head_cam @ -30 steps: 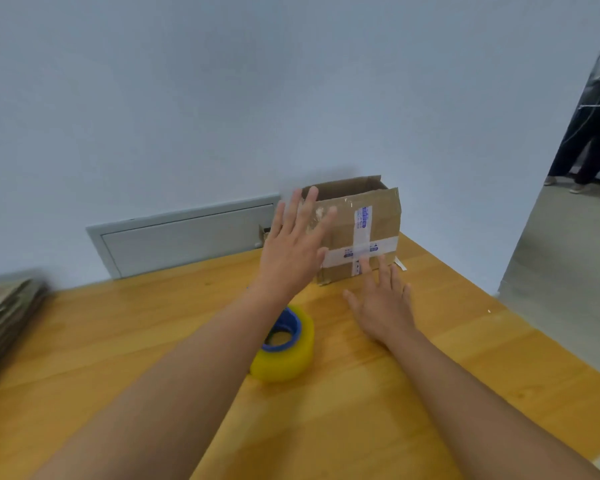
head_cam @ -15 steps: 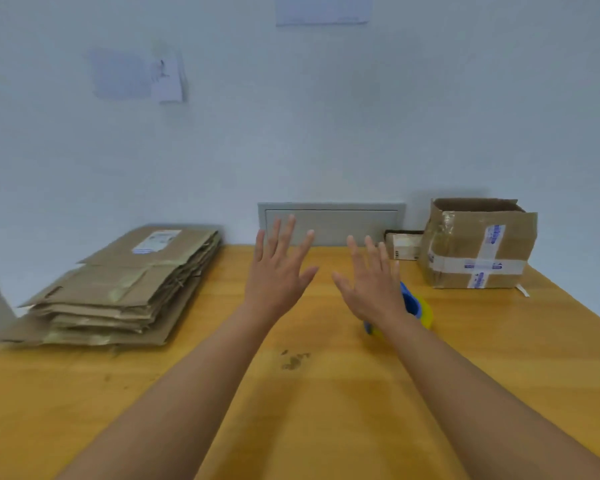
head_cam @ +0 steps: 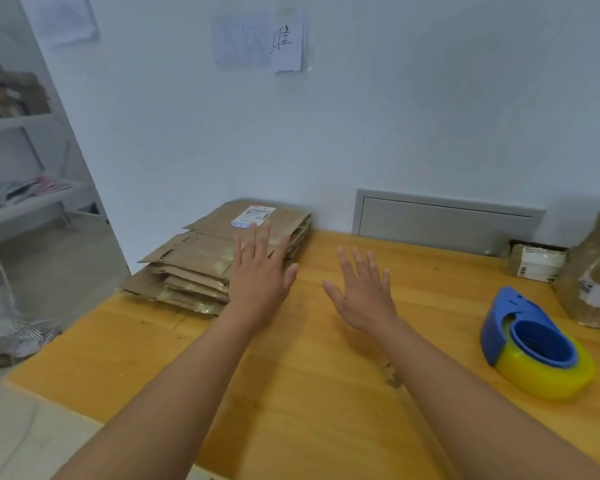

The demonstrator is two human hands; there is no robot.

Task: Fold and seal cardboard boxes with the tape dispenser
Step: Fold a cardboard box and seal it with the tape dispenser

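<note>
A stack of flattened cardboard boxes (head_cam: 201, 261) lies at the table's far left, against the wall. My left hand (head_cam: 260, 275) hovers at the stack's right edge with fingers straight and spread, holding nothing. My right hand (head_cam: 362, 292) is out over the bare wood to the right of it, fingers also spread and empty. The blue tape dispenser with a yellow roll (head_cam: 534, 344) lies on the table to the right of both hands. A taped cardboard box (head_cam: 593, 285) stands at the right edge, partly cut off by the frame.
The wooden table (head_cam: 309, 393) ends at a left edge near the stack, with floor beyond. A small labelled carton (head_cam: 534, 261) sits by the wall next to the taped box. A grey wall panel (head_cam: 444, 223) is behind the table. White shelving (head_cam: 25, 199) stands at far left.
My view and both hands have swung left, away from the taped box and dispenser toward the stack of flat boxes. Both hands stay spread and empty.
</note>
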